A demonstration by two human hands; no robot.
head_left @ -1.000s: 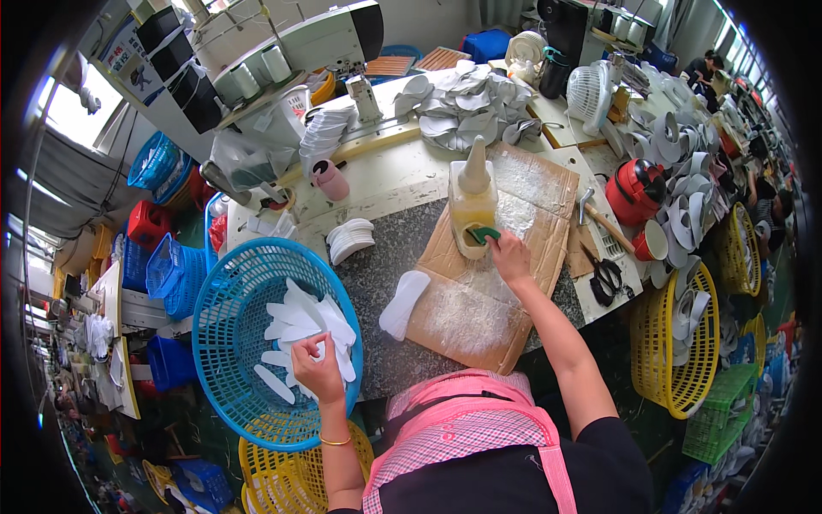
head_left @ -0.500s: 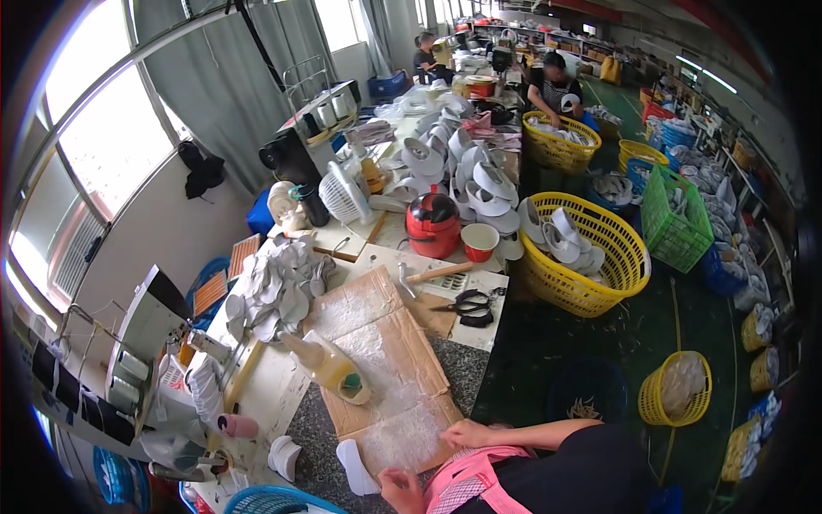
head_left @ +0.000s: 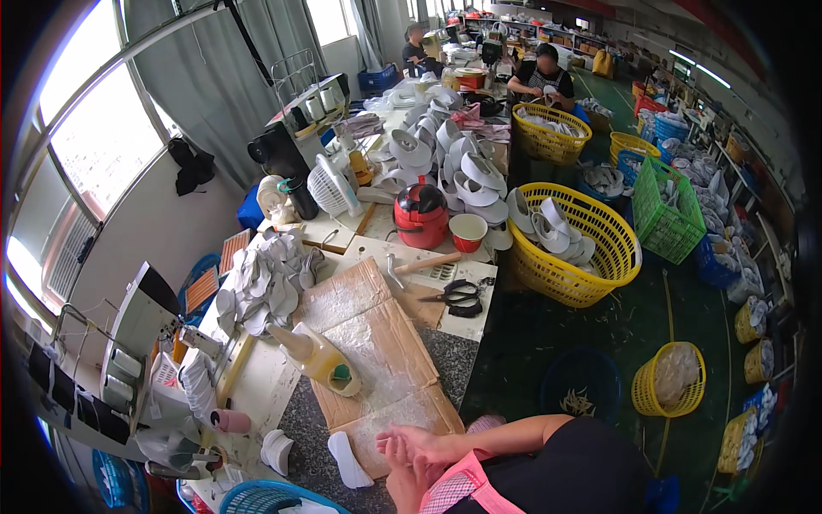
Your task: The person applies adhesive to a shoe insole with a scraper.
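Over the near end of a glue-smeared cardboard sheet [head_left: 377,343], my two hands meet. My right hand [head_left: 415,444] lies with its palm partly turned up and its fingers loosely apart. Just below it, my left hand [head_left: 404,480] is raised against it with the fingers stretched; I see nothing in either hand. A white curved shoe piece [head_left: 349,460] rests at the cardboard's left edge, near my left hand. Farther left stand some nested white pieces [head_left: 276,450]. A squeeze bottle of yellowish glue [head_left: 321,364] lies tilted on the cardboard.
Beyond the cardboard are a hammer [head_left: 426,264], black-handled scissors [head_left: 462,297], a red pot [head_left: 421,218] and heaped white pieces [head_left: 265,283]. A sewing machine [head_left: 137,334] stands left. On the right, a yellow basket [head_left: 591,283] sits beside the table. Two people work farther back.
My right hand has moved left and my left hand slightly up, so they now meet. The view has shifted a little. A far co-worker has straightened up over a yellow basket.
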